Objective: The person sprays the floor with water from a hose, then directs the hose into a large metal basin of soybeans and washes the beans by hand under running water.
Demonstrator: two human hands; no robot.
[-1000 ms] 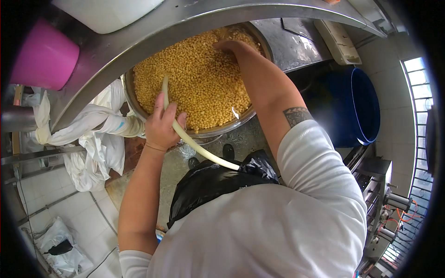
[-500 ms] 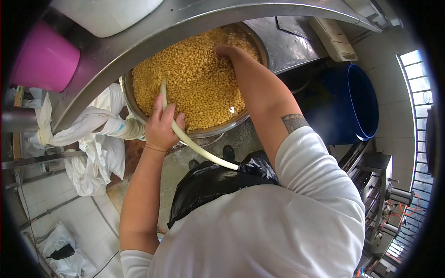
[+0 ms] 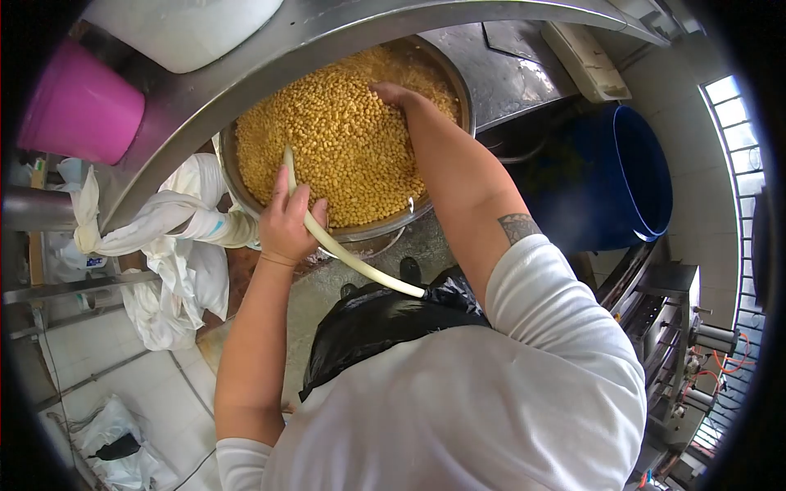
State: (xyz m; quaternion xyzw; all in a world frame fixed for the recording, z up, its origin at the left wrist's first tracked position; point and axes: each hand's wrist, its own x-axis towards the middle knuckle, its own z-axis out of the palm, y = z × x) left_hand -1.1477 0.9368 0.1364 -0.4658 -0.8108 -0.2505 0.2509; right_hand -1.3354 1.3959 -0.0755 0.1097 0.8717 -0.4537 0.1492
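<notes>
A wide round metal basin (image 3: pixel 407 214) holds a heap of wet yellow beans (image 3: pixel 332 155). My left hand (image 3: pixel 291 222) is wrapped round a pale hose (image 3: pixel 340 254) at the basin's near rim. The hose end points down at the beans, and its other end runs back to my black plastic apron (image 3: pixel 385 315). My right hand (image 3: pixel 390 93) is pushed into the beans on the far right side. Its fingers are buried, so what they grip, if anything, is hidden.
A steel shelf edge (image 3: pixel 270 61) arches over the basin, carrying a pink bucket (image 3: pixel 86 106) and a white tub (image 3: pixel 184 33). White cloth sacks (image 3: pixel 184 237) hang at left. A blue barrel (image 3: pixel 602 180) stands right, with machinery (image 3: pixel 667 327) below it.
My right hand has shifted slightly left within the beans, and the beans around it look more heaped. My left hand keeps its hold on the hose. The view has moved a little.
</notes>
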